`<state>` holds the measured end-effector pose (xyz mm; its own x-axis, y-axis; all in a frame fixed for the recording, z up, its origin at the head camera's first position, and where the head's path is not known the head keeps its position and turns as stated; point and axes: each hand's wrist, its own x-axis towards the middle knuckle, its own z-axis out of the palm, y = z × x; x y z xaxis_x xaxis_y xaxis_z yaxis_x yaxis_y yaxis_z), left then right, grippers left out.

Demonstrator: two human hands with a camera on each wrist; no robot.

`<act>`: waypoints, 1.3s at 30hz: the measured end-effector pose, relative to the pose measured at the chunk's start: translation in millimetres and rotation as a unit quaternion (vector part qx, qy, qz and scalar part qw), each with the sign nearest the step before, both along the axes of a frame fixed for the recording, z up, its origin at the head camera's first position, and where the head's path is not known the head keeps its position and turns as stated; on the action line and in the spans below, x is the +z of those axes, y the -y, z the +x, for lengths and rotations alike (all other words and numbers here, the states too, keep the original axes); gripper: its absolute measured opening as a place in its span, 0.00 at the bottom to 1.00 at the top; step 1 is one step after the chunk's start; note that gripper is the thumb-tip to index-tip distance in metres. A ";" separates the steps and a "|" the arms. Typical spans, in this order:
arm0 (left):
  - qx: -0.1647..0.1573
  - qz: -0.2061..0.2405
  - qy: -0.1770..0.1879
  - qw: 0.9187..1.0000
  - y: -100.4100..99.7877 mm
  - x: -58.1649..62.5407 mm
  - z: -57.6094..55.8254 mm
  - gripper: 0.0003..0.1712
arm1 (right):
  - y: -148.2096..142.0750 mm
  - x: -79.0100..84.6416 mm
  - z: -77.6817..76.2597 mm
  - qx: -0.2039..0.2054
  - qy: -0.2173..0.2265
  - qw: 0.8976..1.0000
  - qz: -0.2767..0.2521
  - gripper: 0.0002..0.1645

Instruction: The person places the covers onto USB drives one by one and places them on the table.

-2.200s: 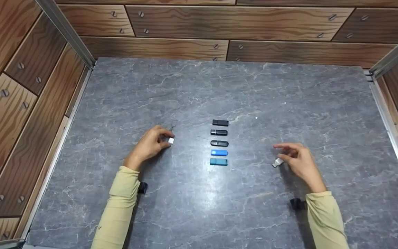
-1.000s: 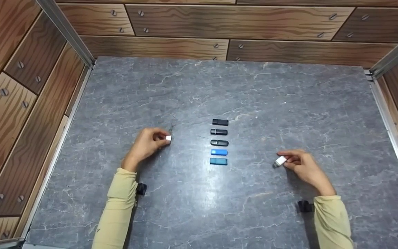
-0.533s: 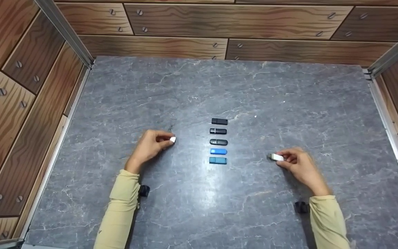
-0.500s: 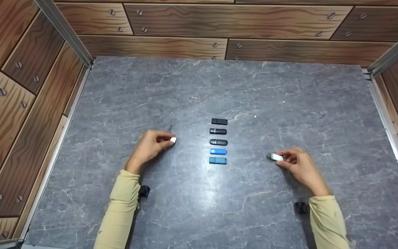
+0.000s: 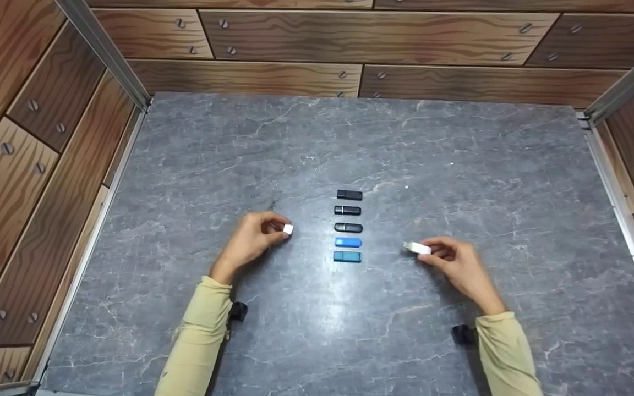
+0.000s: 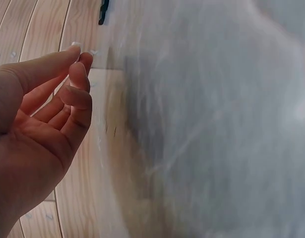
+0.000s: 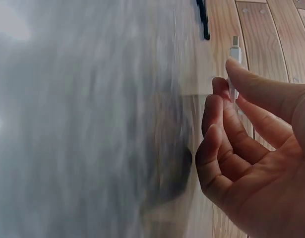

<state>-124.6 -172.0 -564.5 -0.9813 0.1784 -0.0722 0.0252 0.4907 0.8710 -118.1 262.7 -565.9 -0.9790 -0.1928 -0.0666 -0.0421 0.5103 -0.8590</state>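
Note:
Between thumb and fingertips my left hand (image 5: 253,237) pinches a small white USB stick cap (image 5: 288,229). On the other side my right hand (image 5: 463,269) grips a white USB stick (image 5: 420,248) by its rear end, its bare metal plug pointing left. The right wrist view also shows this USB stick (image 7: 235,54) held by thumb and finger; in the left wrist view only a sliver of the cap (image 6: 76,44) shows past the thumb. Between the hands lies a column of several capped USB sticks: black ones (image 5: 348,227) farther away, a blue one (image 5: 348,242) and a teal one (image 5: 347,257) nearest.
The grey marbled tabletop (image 5: 306,148) carries a bright glare in front of the column. Wood-patterned panels (image 5: 383,38) bound it at the back and sides. Tiny white specks (image 5: 406,187) lie right of the column.
Both hands have come inward, the left one to the right with the cap, the right one to the left with the USB stick. The stick has turned so its plug faces left. The column stays put.

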 end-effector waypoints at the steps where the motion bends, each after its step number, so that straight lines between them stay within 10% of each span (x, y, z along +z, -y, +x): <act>1: -0.002 0.001 0.000 1.000 -2.3 -0.9 0.8 0.14 | 3.6 -0.2 0.1 0.000 0.001 1.000 -0.006 0.17; 18: -0.073 0.036 0.007 0.997 -62.6 -4.6 9.2 0.13 | 56.6 -5.1 -1.6 0.033 0.061 0.992 -0.109 0.19; 39: -0.092 0.080 0.036 0.992 -93.0 1.5 7.3 0.11 | 84.0 -5.4 1.0 0.066 0.056 0.992 -0.089 0.16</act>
<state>-117.3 -79.0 -563.0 -0.9245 0.3687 -0.0971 0.0360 0.3380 0.9404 -117.1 178.7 -571.3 -0.9324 -0.3384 -0.1273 0.0026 0.3458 -0.9383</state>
